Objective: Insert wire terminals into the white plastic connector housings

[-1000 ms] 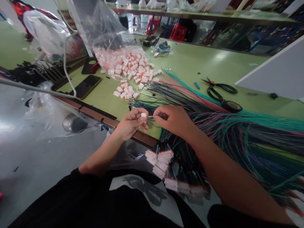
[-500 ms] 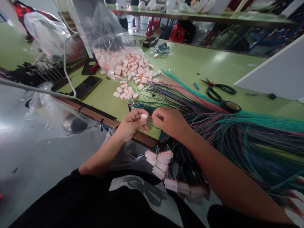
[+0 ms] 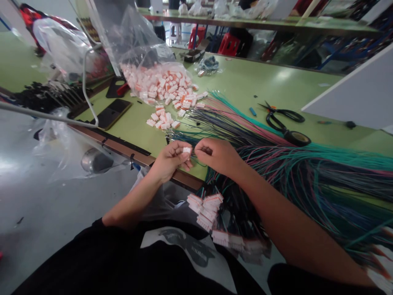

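Between the thumb and fingers of my left hand (image 3: 172,161) is a small white connector housing (image 3: 186,150). My right hand (image 3: 218,155) is closed in a pinch right beside it; a thin wire seems to be in its fingertips, though they largely hide it. Long wires in black, pink and green (image 3: 245,125) lie on the table behind and right of my hands. Loose white and orange connector housings (image 3: 162,118) sit in a small heap beyond my left hand. Finished-looking bunches of housings with wires (image 3: 207,211) hang at the table edge below my right wrist.
A clear plastic bag (image 3: 147,53) spills more housings on the green table (image 3: 242,78). Black-handled scissors (image 3: 284,119) lie at the right. A phone (image 3: 112,114) rests at the left, near a bent metal rod (image 3: 84,82). A white panel (image 3: 356,90) stands far right.
My right hand has shifted very slightly left, nearer the connector housing. My left hand keeps its hold in the same place.
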### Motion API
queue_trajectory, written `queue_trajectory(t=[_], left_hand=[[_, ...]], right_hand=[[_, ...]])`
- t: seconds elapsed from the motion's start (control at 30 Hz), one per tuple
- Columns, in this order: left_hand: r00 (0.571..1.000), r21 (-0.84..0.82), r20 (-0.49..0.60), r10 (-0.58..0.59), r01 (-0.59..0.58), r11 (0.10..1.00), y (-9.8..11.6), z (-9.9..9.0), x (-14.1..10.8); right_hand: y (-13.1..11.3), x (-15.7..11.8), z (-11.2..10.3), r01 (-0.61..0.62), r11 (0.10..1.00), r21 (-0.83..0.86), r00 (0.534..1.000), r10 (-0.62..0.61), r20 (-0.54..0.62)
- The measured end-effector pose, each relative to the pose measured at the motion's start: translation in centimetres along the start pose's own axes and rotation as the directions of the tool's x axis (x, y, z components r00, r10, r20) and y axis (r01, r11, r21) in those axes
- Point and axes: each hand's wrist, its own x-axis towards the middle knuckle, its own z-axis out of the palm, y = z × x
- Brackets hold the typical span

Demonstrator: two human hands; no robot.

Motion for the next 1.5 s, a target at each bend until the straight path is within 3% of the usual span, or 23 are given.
queue_trajectory(t=[0.3, 0.43, 0.57, 0.63, 0.67, 0.7, 0.77, 0.87, 0.97, 1.07, 1.3, 1.5], left_hand=[[1.000, 0.048, -0.021, -0.018, 0.019, 0.999, 0.2, 0.1, -0.1], [1.000, 0.057, -0.023, -0.020, 0.021, 0.998, 0.4, 0.3, -0.3], [0.999, 0.032, 0.009, -0.033, 0.033, 0.999, 0.4, 0.2, -0.6], [0.999, 0.012, 0.021, -0.024, 0.023, 1.000, 0.3, 0.0, -0.7], [0.999, 0.004, 0.028, -0.017, 0.017, 1.000, 0.2, -0.2, -0.7], [0.999, -0.001, 0.034, -0.012, 0.012, 1.000, 0.2, -0.3, -0.7], [0.999, -0.004, 0.047, -0.010, 0.010, 1.000, 0.1, -0.4, -0.8], [0.999, -0.001, 0.049, -0.011, 0.011, 1.000, 0.0, -0.4, -0.8], [0.999, 0.000, 0.043, -0.014, 0.014, 1.000, 0.0, -0.4, -0.9], [0.999, 0.007, 0.039, -0.022, 0.022, 1.000, 0.1, -0.4, -1.0], [0.999, 0.030, 0.039, -0.011, 0.009, 0.999, 0.1, -0.3, -1.0], [0.999, 0.033, 0.036, -0.020, 0.018, 0.999, 0.1, -0.3, -1.0]], right_hand=[[-0.2, -0.3, 0.8, 0.013, 0.997, -0.074, 0.999, -0.017, -0.051], [-0.4, -0.3, 0.8, -0.005, 1.000, -0.017, 1.000, 0.004, -0.021], [0.9, 0.3, -2.2, -0.027, 0.998, 0.055, 0.997, 0.023, 0.074], [2.9, 0.5, -5.0, -0.134, 0.991, -0.022, 0.989, 0.132, -0.069], [4.3, 0.4, -6.6, -0.251, 0.963, -0.097, 0.953, 0.228, -0.202], [5.7, 0.2, -8.1, -0.388, 0.905, -0.175, 0.885, 0.313, -0.344], [8.5, -0.4, -10.5, -0.613, 0.727, -0.309, 0.758, 0.430, -0.491], [11.6, -1.5, -12.1, -0.755, 0.490, -0.435, 0.655, 0.558, -0.510], [13.0, -1.9, -11.8, -0.769, 0.377, -0.516, 0.610, 0.675, -0.416], [13.4, -1.8, -11.2, -0.746, 0.350, -0.566, 0.605, 0.712, -0.356], [13.5, -1.8, -11.3, -0.756, 0.338, -0.560, 0.599, 0.702, -0.385], [13.1, -2.2, -12.4, -0.721, 0.438, -0.537, 0.639, 0.719, -0.271]])
